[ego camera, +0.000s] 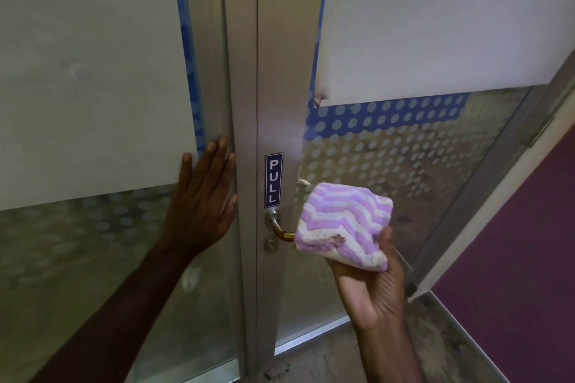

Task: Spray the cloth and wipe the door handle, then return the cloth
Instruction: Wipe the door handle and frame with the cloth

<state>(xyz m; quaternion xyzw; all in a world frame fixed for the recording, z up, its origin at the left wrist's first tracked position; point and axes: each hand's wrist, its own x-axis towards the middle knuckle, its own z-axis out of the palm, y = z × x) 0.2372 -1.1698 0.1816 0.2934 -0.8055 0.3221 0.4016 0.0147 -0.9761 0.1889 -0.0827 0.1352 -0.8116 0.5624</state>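
A purple-and-white zigzag cloth (343, 222) is folded over the outer end of the metal door handle (278, 226), hiding most of the lever. My right hand (371, 286) grips the cloth from below, fingers behind it. The handle's base and bend show at the aluminium door frame (273, 71), just under a blue PULL sticker (273, 180). My left hand (203, 202) lies flat, fingers spread, against the fixed glass panel and frame to the left of the handle. No spray bottle is in view.
A keyhole (271, 246) sits just below the handle. The glass door (420, 165) with dotted frosting stands swung ajar to the right. A purple wall (529, 258) lies on the far right and a speckled floor (326, 361) below.
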